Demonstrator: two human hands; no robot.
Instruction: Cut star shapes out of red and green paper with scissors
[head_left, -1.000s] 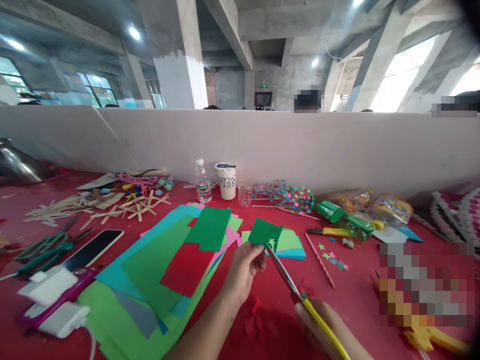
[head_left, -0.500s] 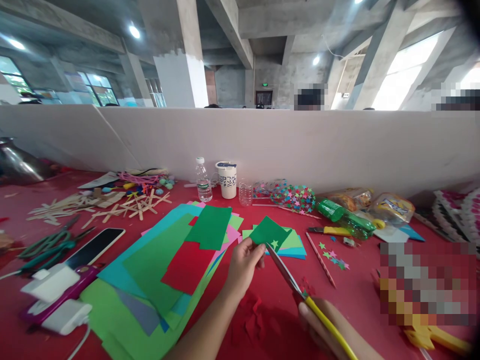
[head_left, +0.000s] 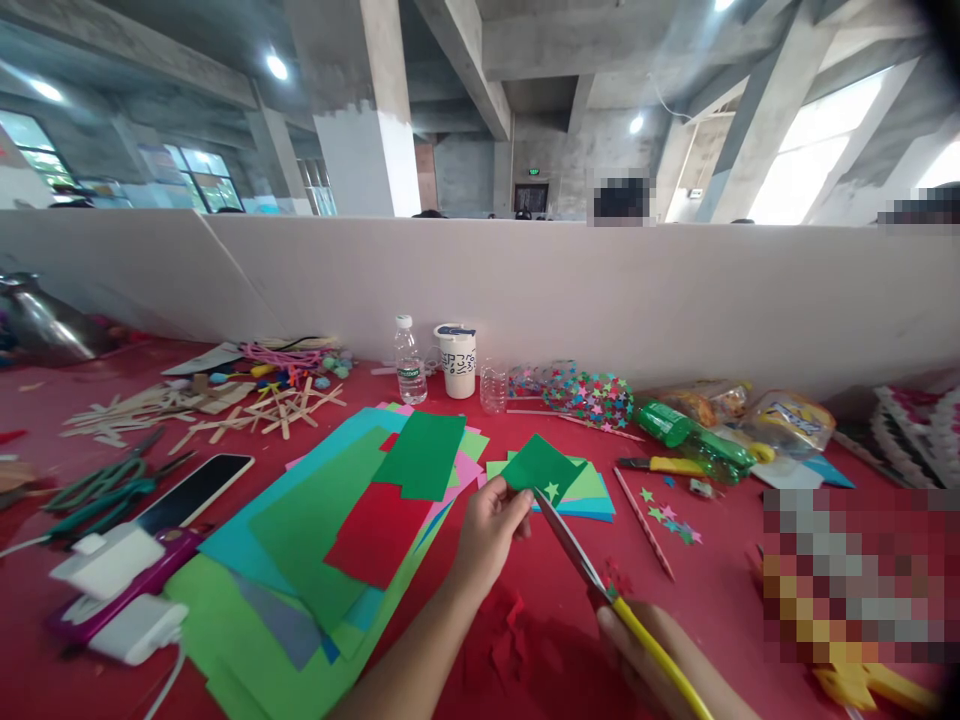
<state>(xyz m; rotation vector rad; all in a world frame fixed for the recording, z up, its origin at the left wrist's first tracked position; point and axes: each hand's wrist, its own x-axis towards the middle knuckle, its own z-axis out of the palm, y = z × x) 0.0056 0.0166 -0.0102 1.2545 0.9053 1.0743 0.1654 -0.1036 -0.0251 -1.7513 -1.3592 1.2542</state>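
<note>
My left hand (head_left: 491, 525) pinches the near corner of a dark green paper sheet (head_left: 541, 462). A small light green star (head_left: 552, 491) lies against that sheet, close to the scissor tip. In my right hand (head_left: 637, 640) are scissors (head_left: 574, 545) with yellow handles, fingers closed round them. Their blades look nearly together and point up-left at the green sheet, by my left fingertips. Below my hands, red paper scraps (head_left: 510, 640) lie on the red table (head_left: 457, 610). Behind the held sheet rest light green and blue papers (head_left: 592, 500).
Left of my hands spreads a pile of coloured paper (head_left: 300, 520). Beyond stand a water bottle (head_left: 409, 365) and a paper cup (head_left: 457, 362). To the right lie a yellow cutter (head_left: 671, 465), several paper stars (head_left: 667, 513), a striped straw (head_left: 645, 522) and a green bottle (head_left: 690, 440).
The view has shifted very slightly. Both hands, the green sheet and the scissors keep practically the same positions relative to each other.
</note>
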